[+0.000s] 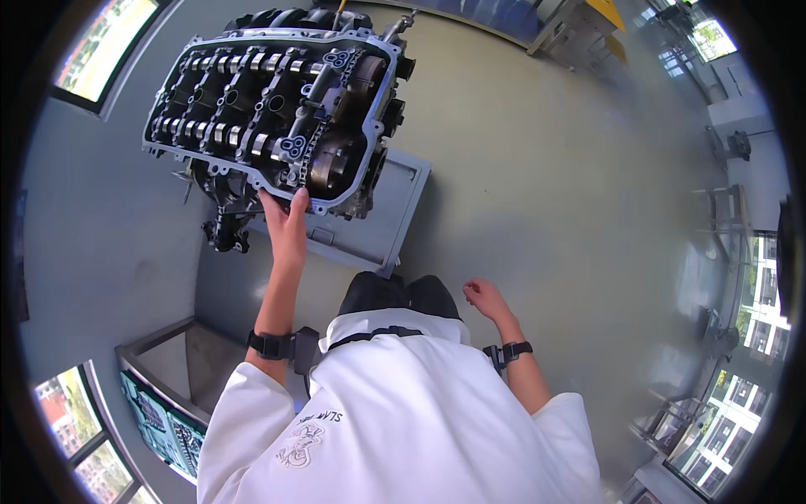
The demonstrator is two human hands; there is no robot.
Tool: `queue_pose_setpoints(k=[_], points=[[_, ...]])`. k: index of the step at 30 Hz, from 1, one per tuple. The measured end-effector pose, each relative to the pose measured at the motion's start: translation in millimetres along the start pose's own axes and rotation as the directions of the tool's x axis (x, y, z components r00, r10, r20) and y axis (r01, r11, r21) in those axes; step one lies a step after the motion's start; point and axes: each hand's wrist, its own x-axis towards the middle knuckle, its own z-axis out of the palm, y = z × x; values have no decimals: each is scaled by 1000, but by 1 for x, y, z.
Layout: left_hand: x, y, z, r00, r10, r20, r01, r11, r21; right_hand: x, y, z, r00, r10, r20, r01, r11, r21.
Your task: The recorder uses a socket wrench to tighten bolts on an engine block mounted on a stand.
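A car engine (243, 105) stands at the upper left with its top uncovered. Two camshafts (214, 132) run along it, and a timing chain (316, 139) passes beside round sprockets (336, 161) at its right end. My left hand (285, 227) reaches up to the near rim of the engine, thumb and finger against the edge; the remaining fingers are partly hidden beneath it. Down by my right thigh hangs my right hand (484, 297), loosely curled, with nothing visible in it and touching nothing.
Under the engine is a grey metal stand (401, 220) with a flat tray top. A grey bin-like frame (159, 343) with a printed green panel (159, 416) sits at lower left. A workbench (554, 29) stands at the far side, and windows (109, 46) line the walls.
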Motion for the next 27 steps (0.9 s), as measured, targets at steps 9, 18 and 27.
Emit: queue_pose_setpoints(k=[9,18,27], points=[[17,3,16,985,-81,-155,62,990,-128,116,-96,-56,964,-231,129,261,910,-321],[8,27,43,906,-101,-412,-21,959,-281,231,-129,-100,823,-300,482,446,867,-223],[19,23,81,550,40,-834,-170,983,-66,307,-239,-177,671,-483,562,637,763,-105]])
